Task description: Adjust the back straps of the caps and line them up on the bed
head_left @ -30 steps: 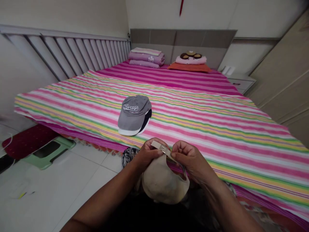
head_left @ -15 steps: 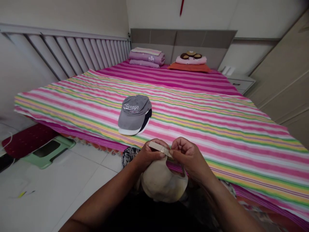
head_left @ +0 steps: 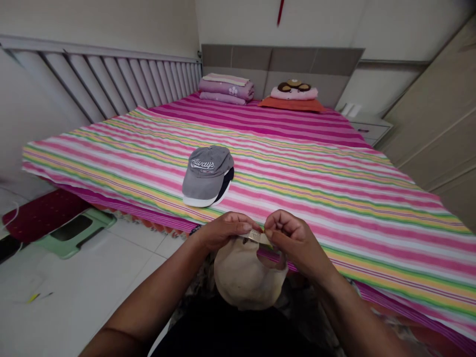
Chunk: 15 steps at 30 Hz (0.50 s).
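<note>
A beige cap (head_left: 243, 275) hangs in front of me at the near edge of the bed, its back opening turned up. My left hand (head_left: 223, 230) pinches the left end of the cap's back strap (head_left: 259, 238). My right hand (head_left: 293, 240) pinches the strap's right end, fingers curled. The two hands nearly touch over the strap. Farther out on the striped bedsheet (head_left: 316, 168) lies a grey cap (head_left: 206, 173) with white lettering, stacked on a dark cap whose edge shows at its right.
Folded purple bedding (head_left: 226, 88) and a pink and orange pillow stack (head_left: 293, 96) lie at the headboard. A green plastic stool (head_left: 72, 233) and a dark red mat (head_left: 40, 213) sit on the white tiled floor at left. A nightstand (head_left: 368, 126) stands right of the bed.
Both hands have moved slightly up and closer together. The strap, which stuck up between them, now lies flatter and mostly covered by my left fingers.
</note>
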Each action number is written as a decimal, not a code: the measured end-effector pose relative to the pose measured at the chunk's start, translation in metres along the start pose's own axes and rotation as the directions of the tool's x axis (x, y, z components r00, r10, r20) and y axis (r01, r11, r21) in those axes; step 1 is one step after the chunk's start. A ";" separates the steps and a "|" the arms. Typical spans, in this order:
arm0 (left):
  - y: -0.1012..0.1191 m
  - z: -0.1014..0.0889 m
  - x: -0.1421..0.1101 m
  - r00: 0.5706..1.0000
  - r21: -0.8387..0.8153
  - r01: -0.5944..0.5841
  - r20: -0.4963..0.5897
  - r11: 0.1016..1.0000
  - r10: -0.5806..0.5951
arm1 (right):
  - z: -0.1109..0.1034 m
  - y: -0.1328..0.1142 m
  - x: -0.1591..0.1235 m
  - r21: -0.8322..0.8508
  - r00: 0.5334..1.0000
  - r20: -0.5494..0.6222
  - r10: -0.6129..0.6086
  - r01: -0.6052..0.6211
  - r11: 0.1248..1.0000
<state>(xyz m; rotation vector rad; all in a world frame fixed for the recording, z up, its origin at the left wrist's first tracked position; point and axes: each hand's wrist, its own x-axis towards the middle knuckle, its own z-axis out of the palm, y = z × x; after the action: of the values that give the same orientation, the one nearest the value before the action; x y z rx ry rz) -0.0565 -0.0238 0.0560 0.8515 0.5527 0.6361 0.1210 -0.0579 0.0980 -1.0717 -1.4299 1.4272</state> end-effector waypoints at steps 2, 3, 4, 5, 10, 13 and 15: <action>0.004 -0.001 -0.001 0.999 0.004 0.047 0.024 0.999 -0.047 | -0.001 -0.001 0.000 -0.012 1.000 0.012 0.010 -0.010 1.000; 0.005 0.000 -0.002 0.998 0.001 0.048 0.031 0.999 -0.048 | -0.001 -0.001 0.000 -0.017 1.000 0.019 0.022 -0.021 1.000; 0.006 0.001 -0.002 0.998 -0.003 0.044 0.034 0.999 -0.044 | -0.002 -0.001 0.000 -0.027 0.999 0.028 0.035 -0.034 0.999; 0.007 0.002 -0.002 0.999 -0.010 0.036 0.033 0.999 -0.036 | -0.003 -0.001 0.000 -0.042 0.998 0.038 0.046 -0.044 0.998; 0.010 0.006 -0.001 1.000 0.000 -0.004 -0.004 1.000 0.004 | -0.005 0.002 0.002 -0.113 0.987 0.086 0.134 -0.124 0.986; 0.012 0.003 0.000 1.000 0.060 0.011 -0.004 0.998 -0.011 | -0.004 0.001 0.002 -0.089 0.980 0.055 0.193 -0.188 0.978; 0.013 0.001 0.000 0.998 0.087 0.061 -0.005 0.994 -0.061 | -0.002 0.000 0.003 -0.085 0.984 0.031 0.176 -0.173 0.981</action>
<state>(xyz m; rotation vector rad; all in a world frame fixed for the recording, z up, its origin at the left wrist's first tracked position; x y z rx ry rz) -0.0597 -0.0181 0.0678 0.9126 0.6099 0.5608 0.1226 -0.0547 0.0979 -1.2535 -1.4626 1.5303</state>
